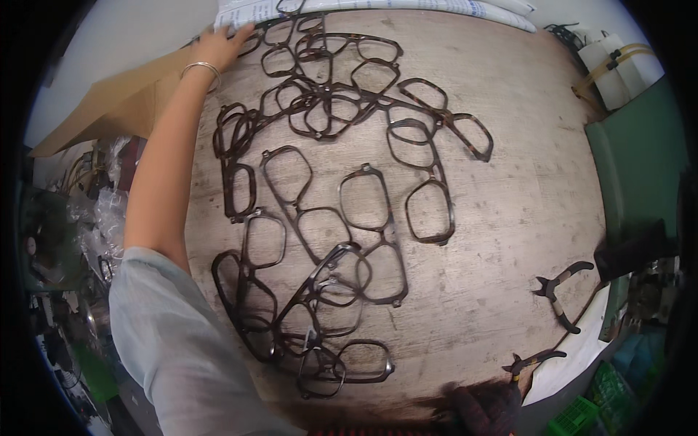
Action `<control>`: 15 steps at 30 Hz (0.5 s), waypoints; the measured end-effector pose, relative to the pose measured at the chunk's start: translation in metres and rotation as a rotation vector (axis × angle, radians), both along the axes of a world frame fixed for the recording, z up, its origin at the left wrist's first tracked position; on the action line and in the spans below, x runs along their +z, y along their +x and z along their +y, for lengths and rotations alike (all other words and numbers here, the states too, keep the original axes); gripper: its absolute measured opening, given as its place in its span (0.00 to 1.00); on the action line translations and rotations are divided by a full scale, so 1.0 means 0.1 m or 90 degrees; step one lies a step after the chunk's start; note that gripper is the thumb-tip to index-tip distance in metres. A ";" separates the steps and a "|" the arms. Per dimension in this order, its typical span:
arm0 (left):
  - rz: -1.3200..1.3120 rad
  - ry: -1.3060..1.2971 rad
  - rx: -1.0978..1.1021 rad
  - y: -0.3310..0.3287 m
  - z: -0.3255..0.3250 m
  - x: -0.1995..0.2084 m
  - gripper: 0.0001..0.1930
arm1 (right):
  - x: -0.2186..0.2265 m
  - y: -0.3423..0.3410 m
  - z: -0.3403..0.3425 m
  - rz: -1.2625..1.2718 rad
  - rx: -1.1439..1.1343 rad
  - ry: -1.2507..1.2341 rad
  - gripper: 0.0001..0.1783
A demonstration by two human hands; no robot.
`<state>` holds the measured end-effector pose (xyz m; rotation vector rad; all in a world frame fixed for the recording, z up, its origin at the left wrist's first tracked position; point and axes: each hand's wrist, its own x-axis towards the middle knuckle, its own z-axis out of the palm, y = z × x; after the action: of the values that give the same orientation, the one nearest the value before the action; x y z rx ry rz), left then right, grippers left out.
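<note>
Stretched to the far left edge of the table, my left hand (pixel 217 49) has its fingers extended beside a dark eyeglass frame (pixel 251 45) and a white printed plastic package (pixel 243 12). Whether the fingertips touch either one is unclear. A thin bracelet circles the wrist. Many brown tortoiseshell eyeglass frames without temples lie scattered and overlapping over the left and middle of the wooden table (pixel 523 182). One frame (pixel 395 247) lies near the middle, another (pixel 448 211) to its right, and a tangled group (pixel 313 341) sits nearer. My right hand is out of the picture.
Two cutting pliers, one open (pixel 550 294) and one smaller (pixel 534 359), lie at the near right by a white sheet (pixel 571 356). A green surface (pixel 640 160) borders the right side. Brown cardboard (pixel 109 105) and clear plastic bags (pixel 105 218) are on the left.
</note>
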<state>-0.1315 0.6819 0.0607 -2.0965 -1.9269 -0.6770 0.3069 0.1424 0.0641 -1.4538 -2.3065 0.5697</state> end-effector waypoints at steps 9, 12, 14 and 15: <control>0.253 -0.166 -0.055 1.34 -0.74 0.45 0.41 | -0.08 -0.01 0.02 -0.071 -0.056 0.096 0.19; 0.098 -0.012 -0.020 1.41 -0.23 0.23 0.20 | -0.07 0.05 0.03 -0.033 -0.014 -0.035 0.16; 0.095 -0.092 -0.081 1.28 0.11 0.00 0.27 | 0.01 0.05 0.04 0.039 -0.004 -0.248 0.26; 0.115 -0.155 -0.097 1.34 0.11 -0.01 0.33 | 0.05 0.07 0.17 -0.007 0.054 -0.132 0.25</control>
<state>0.0026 0.6930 0.0597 -2.3767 -1.8429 -0.2756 0.3143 0.1594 0.0693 -1.4571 -2.3857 0.8488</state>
